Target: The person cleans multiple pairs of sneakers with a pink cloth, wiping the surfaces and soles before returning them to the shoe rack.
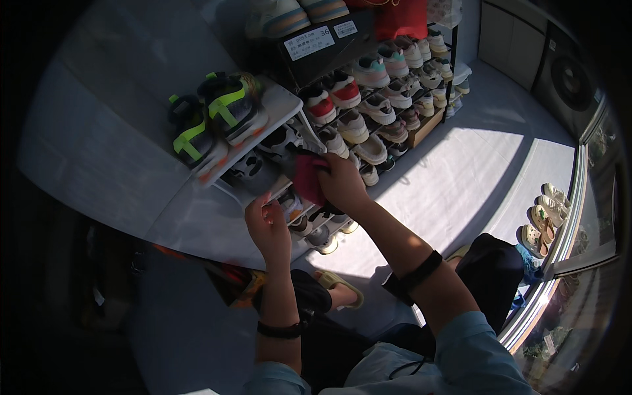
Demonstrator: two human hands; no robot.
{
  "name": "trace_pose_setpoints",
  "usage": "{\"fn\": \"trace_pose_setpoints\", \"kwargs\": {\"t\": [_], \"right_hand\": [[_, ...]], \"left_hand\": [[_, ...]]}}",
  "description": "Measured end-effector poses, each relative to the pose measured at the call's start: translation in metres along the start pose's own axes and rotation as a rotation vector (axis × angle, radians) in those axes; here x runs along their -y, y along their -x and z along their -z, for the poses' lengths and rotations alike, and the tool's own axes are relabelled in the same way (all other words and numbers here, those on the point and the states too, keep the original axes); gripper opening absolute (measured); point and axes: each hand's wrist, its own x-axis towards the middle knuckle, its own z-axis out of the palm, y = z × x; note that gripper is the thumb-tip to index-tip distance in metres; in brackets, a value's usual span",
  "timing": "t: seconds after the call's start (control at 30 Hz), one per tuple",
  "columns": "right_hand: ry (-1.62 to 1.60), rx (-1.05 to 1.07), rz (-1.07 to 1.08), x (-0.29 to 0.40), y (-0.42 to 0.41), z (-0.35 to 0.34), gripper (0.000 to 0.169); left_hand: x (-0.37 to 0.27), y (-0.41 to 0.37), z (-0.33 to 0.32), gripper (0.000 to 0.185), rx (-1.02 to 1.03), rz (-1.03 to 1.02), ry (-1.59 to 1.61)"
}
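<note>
My right hand (343, 183) grips a dark pink, cloth-like item (308, 180) with black parts. It is blurred, and I cannot tell exactly what it is. My left hand (269, 222) is just left of it, in front of the white shoe shelf (279, 112), with its fingers curled. Nothing shows clearly between those fingers. On the shelf's top stand sneakers with neon-yellow heel straps (191, 143). Black-and-white sneakers (249, 165) rest on the level beneath, partly behind the pink item. Lower down are more shoes (323, 237).
A black rack (449, 74) beside the shelf carries several rows of sneakers. A dark shoebox (321, 47) and a red bag (401, 19) sit on top. Cream clogs (535, 232) and white sneakers (553, 205) line the glass door at right. A front-loading washing machine (568, 81) stands at the back.
</note>
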Motion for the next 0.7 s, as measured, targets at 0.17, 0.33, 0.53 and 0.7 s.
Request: {"fn": "trace_pose_setpoints", "kwargs": {"t": [0.17,0.33,0.53,0.7], "right_hand": [[0.046,0.069,0.044,0.014,0.007,-0.002,0.037],[-0.056,0.000,0.136,0.002,0.012,-0.013,0.039],[-0.076,0.020,0.098,-0.003,0.003,-0.028,0.037],[0.008,-0.088,0.124,0.000,-0.015,-0.055,0.032]], "left_hand": [[0.001,-0.068,0.003,0.043,-0.052,-0.428,-0.515],[0.006,-0.101,0.020,0.057,-0.019,-0.245,-0.701],[-0.015,-0.075,0.034,0.048,-0.065,-0.165,-0.577],[-0.005,-0.080,0.032,0.048,-0.029,-0.259,-0.625]]}}
